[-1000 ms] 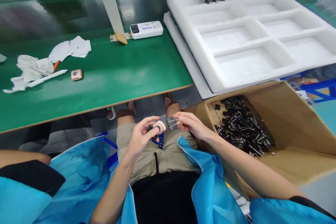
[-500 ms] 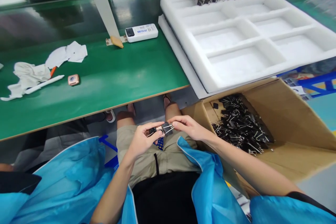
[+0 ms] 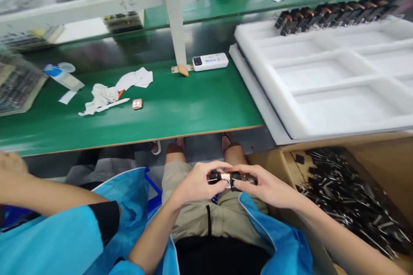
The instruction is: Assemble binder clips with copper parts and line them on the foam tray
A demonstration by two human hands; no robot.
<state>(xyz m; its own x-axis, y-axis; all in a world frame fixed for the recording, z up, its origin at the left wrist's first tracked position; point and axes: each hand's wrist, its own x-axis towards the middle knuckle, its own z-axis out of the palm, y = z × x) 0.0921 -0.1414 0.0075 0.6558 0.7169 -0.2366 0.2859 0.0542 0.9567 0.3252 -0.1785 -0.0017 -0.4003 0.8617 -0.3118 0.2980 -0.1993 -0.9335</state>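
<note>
The rose-gold piece [image 3: 226, 179] sits between the person's hands above the lap, with a dark clip on either side of it. A second ago the right clip [image 3: 241, 179] hung apart by its wire handles; now it meets the piece's right side, so the piece seems to be clamped at both ends. The left hand [image 3: 201, 182] grips the piece from its left, thumb across its front; the right hand [image 3: 266, 184] closes round the right clip. Right of the piece, a cardboard box [image 3: 387, 159] holds loose clips [image 3: 348, 197]; beyond the piece are the worktop [image 3: 193, 111] and, farther right, a foam tray [image 3: 277, 90].
</note>
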